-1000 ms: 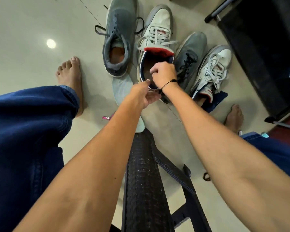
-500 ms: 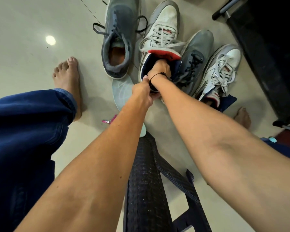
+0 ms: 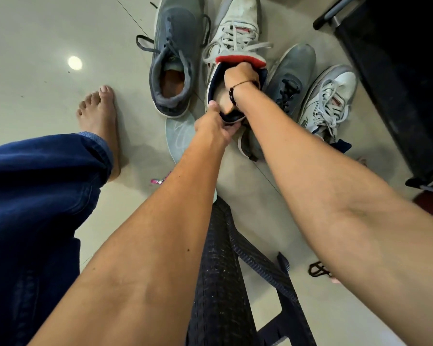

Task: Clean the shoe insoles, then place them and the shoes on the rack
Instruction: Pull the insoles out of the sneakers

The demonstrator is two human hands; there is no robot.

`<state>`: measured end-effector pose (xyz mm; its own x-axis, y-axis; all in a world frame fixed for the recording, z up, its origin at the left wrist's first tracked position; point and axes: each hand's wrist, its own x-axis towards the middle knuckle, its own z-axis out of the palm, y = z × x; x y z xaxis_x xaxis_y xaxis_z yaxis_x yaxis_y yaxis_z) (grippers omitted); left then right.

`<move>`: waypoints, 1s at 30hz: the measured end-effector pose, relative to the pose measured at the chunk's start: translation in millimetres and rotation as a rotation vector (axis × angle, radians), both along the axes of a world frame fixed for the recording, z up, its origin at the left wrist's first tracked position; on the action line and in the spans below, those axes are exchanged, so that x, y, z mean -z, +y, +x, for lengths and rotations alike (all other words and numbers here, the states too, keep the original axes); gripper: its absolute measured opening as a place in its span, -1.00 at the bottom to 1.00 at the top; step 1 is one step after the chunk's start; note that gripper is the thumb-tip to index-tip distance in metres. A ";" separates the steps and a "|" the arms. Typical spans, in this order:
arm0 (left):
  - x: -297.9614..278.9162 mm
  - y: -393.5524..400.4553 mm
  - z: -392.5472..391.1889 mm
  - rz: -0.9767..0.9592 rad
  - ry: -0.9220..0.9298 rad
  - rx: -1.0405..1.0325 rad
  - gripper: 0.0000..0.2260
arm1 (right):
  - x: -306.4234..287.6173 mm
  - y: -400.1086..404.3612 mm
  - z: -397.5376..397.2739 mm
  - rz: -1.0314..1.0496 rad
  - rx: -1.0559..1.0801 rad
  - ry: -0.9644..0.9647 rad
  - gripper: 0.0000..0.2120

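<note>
A white sneaker with a red tongue and navy lining lies on the floor between two grey shoes. My left hand grips its heel collar, thumb over the rim. My right hand is pushed deep into the opening under the tongue, and its fingers are hidden inside. A pale insole lies flat on the tiles below the left grey shoe, partly under my left arm. The second grey shoe and second white sneaker lie to the right.
A black rack or cabinet stands at the right. My dark woven chair seat fills the lower middle. My bare left foot rests on the tiles, with a pink wrapper nearby. A dark blue cloth lies under the far right sneaker.
My right hand went from the rim of the white sneaker down into its opening. My left hand closed on the heel collar and has tilted the heel up a little.
</note>
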<state>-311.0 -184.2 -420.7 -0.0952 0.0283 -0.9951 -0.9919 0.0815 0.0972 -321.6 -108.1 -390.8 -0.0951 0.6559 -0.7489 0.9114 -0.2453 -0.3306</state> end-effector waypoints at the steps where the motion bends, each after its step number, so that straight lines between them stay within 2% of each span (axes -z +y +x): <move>1: -0.5 3.6 -3.4 0.003 0.008 -0.011 -0.57 | -6.7 5.8 -4.2 -0.041 0.000 0.029 -0.67; 4: -7.9 13.4 -12.7 0.032 -0.028 -0.046 -0.58 | -27.9 23.4 -7.8 -0.192 -0.106 -0.014 -0.73; 7: -18.3 21.6 -15.5 0.089 -0.060 -0.093 -0.59 | -47.9 34.3 1.6 -0.199 -0.271 -0.051 -0.73; 9: -18.2 26.5 -19.2 0.120 -0.088 -0.120 -0.60 | -56.2 35.2 17.4 -0.197 -0.296 -0.012 -0.66; 12: -15.1 31.3 -26.9 0.170 -0.083 -0.112 -0.61 | -62.6 18.3 52.9 -0.131 -0.338 -0.017 -0.69; 15: -19.6 29.1 -28.5 0.177 -0.027 -0.016 -0.60 | -64.2 -16.8 91.4 -0.092 -0.146 0.129 -0.72; 19: -15.5 10.4 -26.4 0.172 0.071 0.188 -0.61 | -70.3 -64.6 139.0 -0.188 0.053 0.250 -0.70; 24: -21.2 -31.7 -14.2 0.077 0.224 0.395 -0.68 | -69.1 -121.7 203.8 -0.447 0.159 0.185 -0.64; 27: -17.5 -77.3 8.5 -0.008 0.172 0.562 -0.70 | -62.4 -142.6 216.6 -0.541 0.104 0.125 -0.70; 30: -16.0 -107.8 29.3 -0.001 0.082 0.577 -0.77 | -48.1 -149.0 210.6 -0.522 0.108 0.088 -0.67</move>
<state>-281.6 -292.1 -404.7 -0.1411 0.0976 -0.9852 -0.7763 0.6066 0.1713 -111.0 -257.1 -342.7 -0.1249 0.2085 -0.9700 0.8463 -0.4879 -0.2138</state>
